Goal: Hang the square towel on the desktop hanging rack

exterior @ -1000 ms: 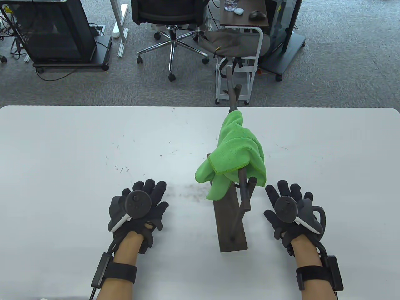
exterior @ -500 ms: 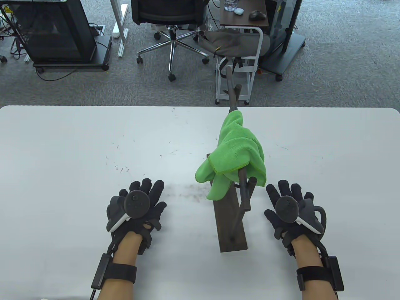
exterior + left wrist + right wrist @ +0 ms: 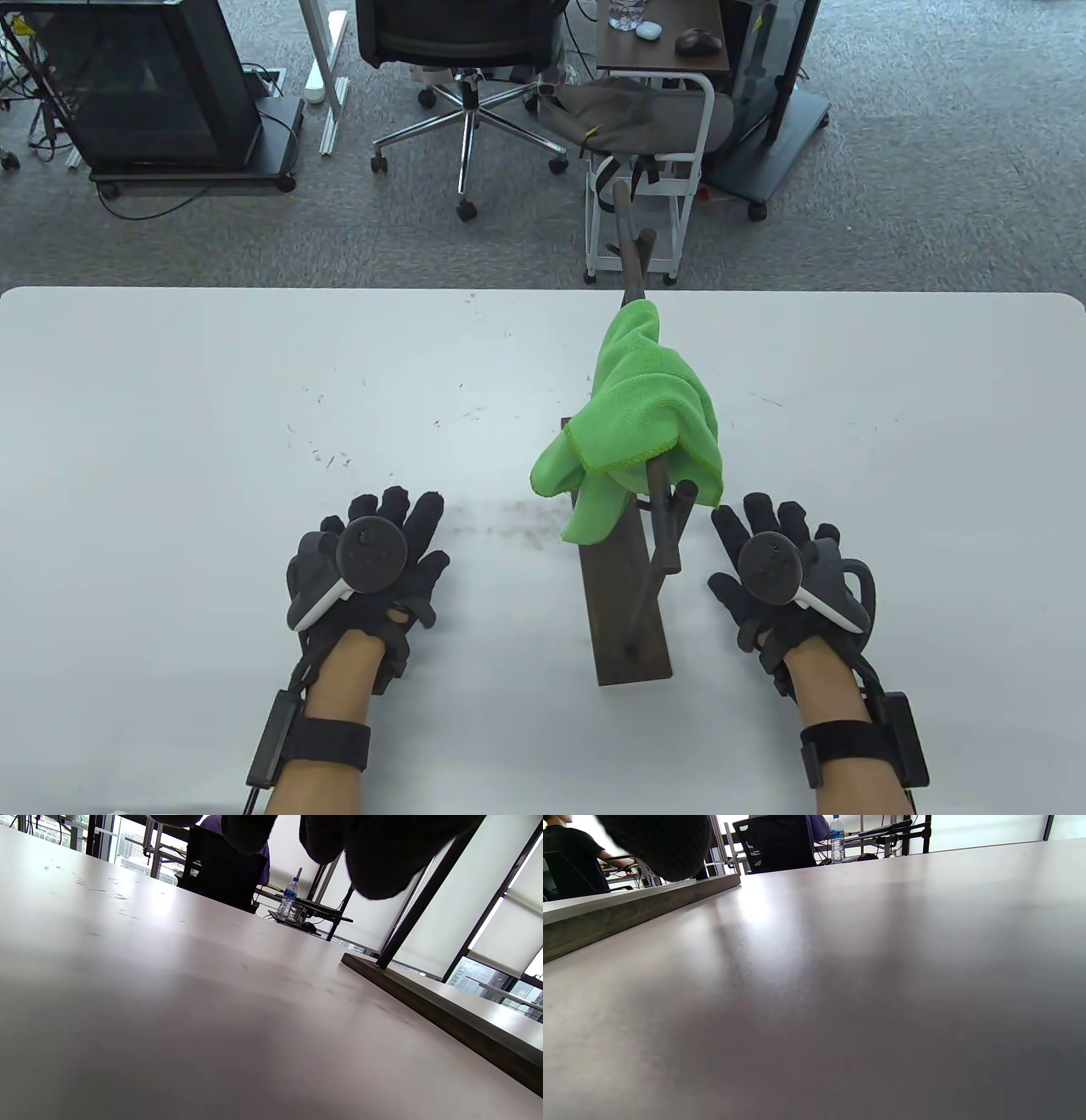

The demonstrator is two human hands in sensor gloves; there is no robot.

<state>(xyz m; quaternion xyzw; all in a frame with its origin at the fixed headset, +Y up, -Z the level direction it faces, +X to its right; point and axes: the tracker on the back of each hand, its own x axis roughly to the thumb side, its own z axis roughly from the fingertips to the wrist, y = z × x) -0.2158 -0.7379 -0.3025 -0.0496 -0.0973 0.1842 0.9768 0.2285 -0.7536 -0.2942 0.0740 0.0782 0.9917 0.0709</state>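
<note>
While draped over the rack (image 3: 632,594), green towel (image 3: 640,416) between, seemingly untouched by, both spread grips: left hand (image 3: 369,564), right hand (image 3: 780,573).

Green towel (image 3: 638,416): fluffy microfibre cloth, matt, with a stitched edge. The rack's base board (image 3: 624,611) is dark wood with a visible grain, and its rods (image 3: 659,518) look dark and dull. White table (image 3: 212,407): smooth, scuffed, faintly glossy. Both gloves (image 3: 373,560) are black knit fabric.
</note>
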